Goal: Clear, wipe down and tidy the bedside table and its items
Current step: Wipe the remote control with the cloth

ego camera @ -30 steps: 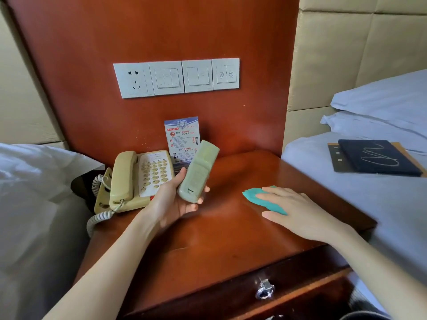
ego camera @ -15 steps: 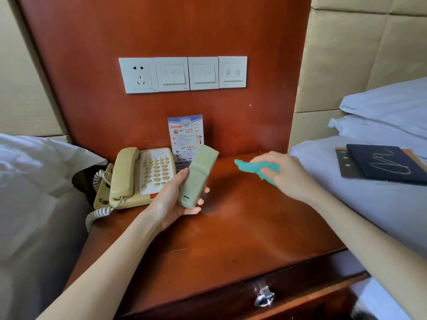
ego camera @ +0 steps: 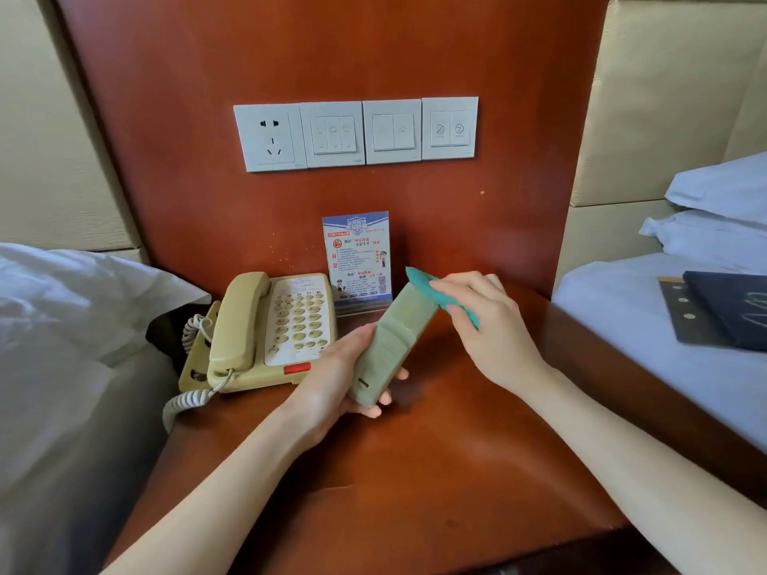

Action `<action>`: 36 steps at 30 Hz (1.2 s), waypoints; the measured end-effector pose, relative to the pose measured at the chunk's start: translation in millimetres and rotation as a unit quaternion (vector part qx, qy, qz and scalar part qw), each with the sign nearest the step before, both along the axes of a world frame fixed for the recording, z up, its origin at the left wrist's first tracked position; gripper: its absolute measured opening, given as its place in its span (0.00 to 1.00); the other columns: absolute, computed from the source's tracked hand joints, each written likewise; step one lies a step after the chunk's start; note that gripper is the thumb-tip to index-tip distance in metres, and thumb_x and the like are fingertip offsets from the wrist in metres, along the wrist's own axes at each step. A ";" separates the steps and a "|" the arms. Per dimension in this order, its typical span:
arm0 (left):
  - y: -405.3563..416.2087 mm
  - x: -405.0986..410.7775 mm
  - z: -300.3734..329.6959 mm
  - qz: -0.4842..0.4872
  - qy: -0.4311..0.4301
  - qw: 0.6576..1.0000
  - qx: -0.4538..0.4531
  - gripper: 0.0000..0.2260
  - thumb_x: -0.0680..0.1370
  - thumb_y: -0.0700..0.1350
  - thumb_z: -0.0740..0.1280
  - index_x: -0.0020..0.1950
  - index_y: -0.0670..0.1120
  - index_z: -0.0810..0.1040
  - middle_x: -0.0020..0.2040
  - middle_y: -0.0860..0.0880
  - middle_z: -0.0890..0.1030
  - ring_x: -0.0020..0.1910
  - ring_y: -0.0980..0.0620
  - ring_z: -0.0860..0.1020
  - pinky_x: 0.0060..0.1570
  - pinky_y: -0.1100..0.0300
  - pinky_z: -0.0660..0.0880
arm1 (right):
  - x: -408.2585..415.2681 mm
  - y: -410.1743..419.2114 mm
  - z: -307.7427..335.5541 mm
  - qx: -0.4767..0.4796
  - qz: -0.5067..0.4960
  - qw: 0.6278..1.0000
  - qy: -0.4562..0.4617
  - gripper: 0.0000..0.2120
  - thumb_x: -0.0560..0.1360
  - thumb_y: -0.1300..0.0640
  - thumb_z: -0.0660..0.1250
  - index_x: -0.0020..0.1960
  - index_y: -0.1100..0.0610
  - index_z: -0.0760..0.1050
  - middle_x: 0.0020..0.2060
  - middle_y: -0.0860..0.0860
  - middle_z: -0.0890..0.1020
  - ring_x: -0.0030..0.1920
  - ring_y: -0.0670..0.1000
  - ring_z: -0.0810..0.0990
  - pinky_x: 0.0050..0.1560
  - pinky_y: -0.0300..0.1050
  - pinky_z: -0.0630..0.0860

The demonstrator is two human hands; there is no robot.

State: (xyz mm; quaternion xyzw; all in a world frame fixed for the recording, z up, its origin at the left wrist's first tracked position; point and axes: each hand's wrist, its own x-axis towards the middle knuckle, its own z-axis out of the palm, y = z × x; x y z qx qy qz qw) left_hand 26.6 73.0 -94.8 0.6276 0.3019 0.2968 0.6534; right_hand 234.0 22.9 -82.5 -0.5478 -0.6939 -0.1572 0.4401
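A pale green plastic remote [ego camera: 388, 350] is gripped by the left hand [ego camera: 332, 383] clear of the desk [ego camera: 436, 471], so a teal cloth [ego camera: 431, 292] pinched in the right hand [ego camera: 489, 325] can be wiped along it

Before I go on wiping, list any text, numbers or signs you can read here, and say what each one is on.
Notice card: printed lines and a QR code, all too small to read.
Telephone: keypad markings too blurred to read.
Switch panel: two round symbols, not legible; the other switches' marks are too faint.
Dark folder on the bed: a pale handwritten-style squiggle, unreadable.
Remote in the left hand: no text showing.
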 end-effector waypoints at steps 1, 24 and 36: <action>-0.2 0.5 -0.1 0.001 0.002 1.000 0.006 0.16 0.83 0.56 0.52 0.61 0.58 0.77 0.44 0.43 0.84 0.29 0.50 0.77 0.26 0.61 0.74 | -0.3 -1.6 -0.9 -0.002 -0.003 1.000 -0.009 0.18 0.76 0.69 0.64 0.65 0.60 0.75 0.56 0.52 0.78 0.53 0.53 0.72 0.53 0.50 0.76; -11.8 1.7 0.8 0.036 -0.010 0.999 0.017 0.14 0.83 0.56 0.54 0.60 0.57 0.78 0.42 0.41 0.84 0.28 0.49 0.77 0.24 0.62 0.73 | -9.8 -13.1 -4.3 0.046 -0.027 0.985 -0.161 0.16 0.74 0.72 0.64 0.60 0.65 0.78 0.57 0.56 0.81 0.50 0.60 0.76 0.50 0.54 0.78; -13.0 1.7 2.7 0.048 -0.010 0.999 0.002 0.16 0.84 0.54 0.52 0.63 0.54 0.77 0.41 0.42 0.84 0.27 0.49 0.76 0.23 0.62 0.73 | -13.3 -13.2 -6.0 0.043 0.005 0.990 -0.136 0.10 0.72 0.72 0.66 0.52 0.64 0.80 0.56 0.54 0.82 0.50 0.59 0.76 0.51 0.53 0.77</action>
